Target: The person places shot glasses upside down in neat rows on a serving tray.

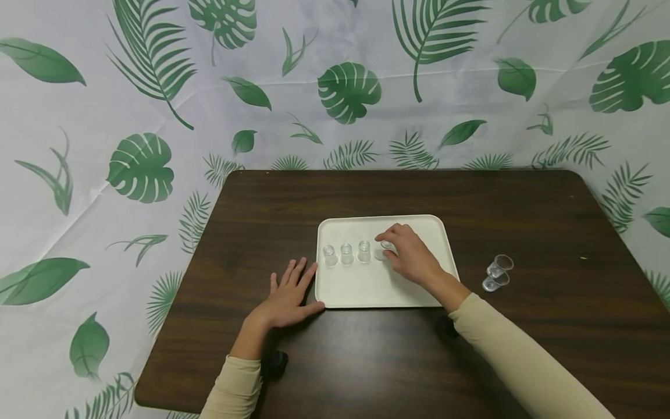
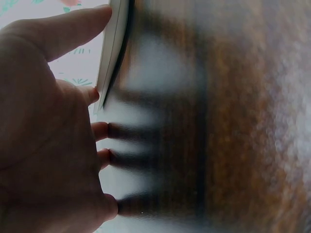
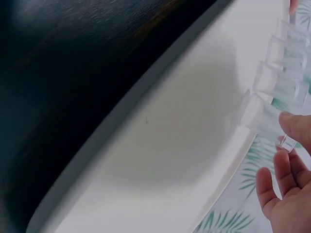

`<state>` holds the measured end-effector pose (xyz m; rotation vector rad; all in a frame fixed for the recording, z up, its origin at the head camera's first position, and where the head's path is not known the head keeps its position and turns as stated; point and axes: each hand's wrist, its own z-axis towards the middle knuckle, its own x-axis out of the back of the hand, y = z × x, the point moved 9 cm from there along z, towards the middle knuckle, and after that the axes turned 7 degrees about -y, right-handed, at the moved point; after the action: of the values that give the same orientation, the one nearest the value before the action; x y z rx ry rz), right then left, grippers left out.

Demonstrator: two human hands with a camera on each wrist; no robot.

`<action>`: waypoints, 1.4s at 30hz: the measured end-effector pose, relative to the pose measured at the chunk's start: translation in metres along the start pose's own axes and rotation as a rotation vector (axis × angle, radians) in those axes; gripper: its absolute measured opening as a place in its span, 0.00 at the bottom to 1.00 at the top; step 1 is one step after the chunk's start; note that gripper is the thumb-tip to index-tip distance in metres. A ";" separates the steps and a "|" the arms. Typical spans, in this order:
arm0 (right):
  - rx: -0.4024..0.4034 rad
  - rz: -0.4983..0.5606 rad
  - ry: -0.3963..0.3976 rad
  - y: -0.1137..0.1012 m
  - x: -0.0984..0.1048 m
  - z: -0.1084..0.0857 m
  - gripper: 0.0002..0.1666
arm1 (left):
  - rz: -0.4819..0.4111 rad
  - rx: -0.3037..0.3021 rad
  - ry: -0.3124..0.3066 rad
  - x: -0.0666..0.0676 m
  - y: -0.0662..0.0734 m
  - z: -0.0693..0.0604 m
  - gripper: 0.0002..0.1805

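Right grip (image 1: 409, 256): I pinch the clear shot cup (image 3: 267, 121) near its rim; keep it upright.
Neighbouring cups (image 1: 347, 255): just left; avoid nudging.
Left grip (image 1: 284, 304): fingers apart, thumb beside tray (image 1: 361, 292).

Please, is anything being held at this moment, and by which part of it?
Yes: the right grip pinches a clear shot glass near its rim, the rightmost of its row in the head view. The left grip holds nothing.
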<state>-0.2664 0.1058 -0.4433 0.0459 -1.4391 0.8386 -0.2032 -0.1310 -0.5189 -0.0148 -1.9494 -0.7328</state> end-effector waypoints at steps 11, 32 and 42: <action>0.021 -0.029 -0.023 -0.008 -0.007 0.007 0.17 | 0.006 0.026 -0.028 0.005 0.006 -0.002 0.49; -0.050 -0.013 -0.130 -0.003 -0.017 0.009 0.29 | 0.008 0.031 -0.029 0.004 0.005 -0.002 0.49; -0.112 0.026 -0.122 -0.009 -0.001 0.004 0.35 | 0.010 0.026 -0.021 0.004 0.005 -0.002 0.49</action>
<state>-0.2649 0.0966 -0.4396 -0.0066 -1.6018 0.7864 -0.2023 -0.1291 -0.5130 -0.0163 -1.9778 -0.7032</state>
